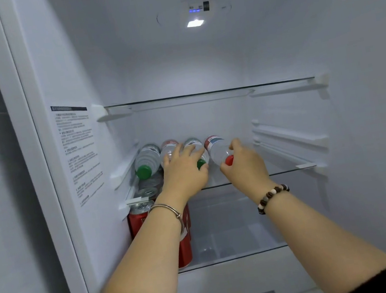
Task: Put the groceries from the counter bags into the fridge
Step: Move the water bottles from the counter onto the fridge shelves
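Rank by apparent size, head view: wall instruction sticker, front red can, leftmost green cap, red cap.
White printed instruction sticker
Front red metal drink can
Leftmost round green plastic cap
Round red plastic cap, partly hidden

Middle glass shelf [280, 172]: four bottles [146, 158] lie side by side, caps toward the near edge, filling the left half from the left wall. Both hands occupy the near approach there: the left hand [183, 171] is spread over the two middle bottles, and the right hand [243, 163] is curled at the neck of the rightmost bottle [216, 148]. The shelf's right half is open as far as the ribbed right wall [290, 140]. Headroom is capped by the upper glass shelf [203, 93]. Below, red cans [139, 215] block the left of the lower shelf [243, 256]; its centre and right are free.
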